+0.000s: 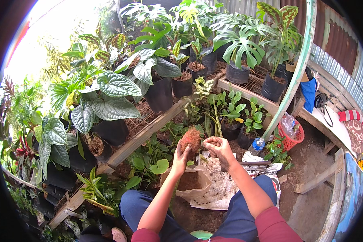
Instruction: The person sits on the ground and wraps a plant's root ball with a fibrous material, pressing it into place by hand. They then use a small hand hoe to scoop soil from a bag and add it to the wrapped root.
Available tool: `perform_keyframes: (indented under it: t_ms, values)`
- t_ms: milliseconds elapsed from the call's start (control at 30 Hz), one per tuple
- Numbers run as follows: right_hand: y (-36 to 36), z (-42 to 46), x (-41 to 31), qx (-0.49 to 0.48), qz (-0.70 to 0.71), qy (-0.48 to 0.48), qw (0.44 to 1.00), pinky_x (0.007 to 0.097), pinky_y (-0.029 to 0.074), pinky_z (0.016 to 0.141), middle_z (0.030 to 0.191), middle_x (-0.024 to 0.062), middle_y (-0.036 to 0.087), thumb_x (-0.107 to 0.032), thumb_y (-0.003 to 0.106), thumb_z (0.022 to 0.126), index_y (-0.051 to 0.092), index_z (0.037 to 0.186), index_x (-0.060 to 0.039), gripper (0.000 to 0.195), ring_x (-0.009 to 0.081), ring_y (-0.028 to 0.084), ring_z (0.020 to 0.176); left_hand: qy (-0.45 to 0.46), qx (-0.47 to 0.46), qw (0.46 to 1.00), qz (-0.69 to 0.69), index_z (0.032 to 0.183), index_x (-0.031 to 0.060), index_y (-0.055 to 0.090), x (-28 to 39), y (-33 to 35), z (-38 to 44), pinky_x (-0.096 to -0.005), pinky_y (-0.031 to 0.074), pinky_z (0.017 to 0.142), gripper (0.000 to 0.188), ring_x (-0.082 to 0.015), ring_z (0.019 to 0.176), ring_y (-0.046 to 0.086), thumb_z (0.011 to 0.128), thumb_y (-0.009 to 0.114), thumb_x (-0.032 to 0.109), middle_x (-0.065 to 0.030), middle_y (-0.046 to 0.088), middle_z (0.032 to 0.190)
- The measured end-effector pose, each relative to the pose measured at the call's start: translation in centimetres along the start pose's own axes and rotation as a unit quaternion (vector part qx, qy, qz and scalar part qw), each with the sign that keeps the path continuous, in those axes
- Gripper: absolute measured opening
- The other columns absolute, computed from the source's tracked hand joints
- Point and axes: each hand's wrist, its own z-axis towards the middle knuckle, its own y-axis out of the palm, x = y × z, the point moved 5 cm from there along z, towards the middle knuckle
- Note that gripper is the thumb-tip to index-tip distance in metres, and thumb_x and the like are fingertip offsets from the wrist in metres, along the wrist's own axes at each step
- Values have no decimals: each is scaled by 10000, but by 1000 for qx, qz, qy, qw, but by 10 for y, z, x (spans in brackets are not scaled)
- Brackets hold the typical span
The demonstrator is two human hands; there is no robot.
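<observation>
A ball of reddish-brown fibre (190, 139), loose strands sticking out, is held up in my left hand (181, 155). Just right of the ball, my right hand (220, 150) has its thumb and fingertips pinched together. Whether a thin strand is between them is too small to tell. Dark soil marks the fingers of my right hand. Below my hands stands an open pale bag (204, 180) with brown loose material (188, 181) inside. It rests by a flattened, soil-stained white sack (214, 196) spread on the ground.
A plastic water bottle (257, 145) and a red plastic basket (291, 137) stand to the right. A dark rod-like handle (255, 163) lies over the sack. Wood-framed benches (145, 136) carry black-bagged plants, including a monstera (240, 50). A slanting green post (293, 78) rises at right.
</observation>
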Motion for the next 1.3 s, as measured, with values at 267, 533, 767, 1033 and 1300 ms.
perform_keyframes:
  t_ms: [267,533,767,1033,1300]
  values:
    - [8,-3,6,-87,-105,84,987,177,278,446,664,-51,536,-133,677,795,621,856,-34,129,11,373,494,-19,59,997,50,1371,-8,305,-6,-13,1,-347,390,995,584,-215,1178,480,923,549,275,-135,462,1310]
    - [-15,11,20,-31,-63,151,986,191,234,436,592,-83,372,-193,606,879,549,848,-90,122,28,312,484,2,12,989,-145,1376,22,337,11,-16,9,-345,352,1030,557,-226,1219,462,910,524,264,-111,460,1337]
    - [-30,16,26,-38,-22,107,993,192,197,410,579,-90,398,-172,631,863,577,876,-95,95,20,292,450,-44,41,965,-254,1369,27,351,19,-14,4,-367,366,1016,557,-237,1203,471,901,521,277,-94,459,1344]
    - [-7,9,53,-12,30,146,989,181,231,393,642,-59,504,-91,649,829,583,869,-79,78,15,342,445,-67,1,927,-369,1329,80,419,14,-25,11,-305,463,731,517,-171,888,555,896,514,344,-61,542,1250]
    - [30,3,42,-54,-215,-158,962,234,390,482,709,-24,586,-84,672,794,602,849,-63,92,49,480,537,-57,85,961,-258,1352,103,379,14,-31,14,-326,449,854,546,-187,1080,533,888,589,299,-56,518,1259]
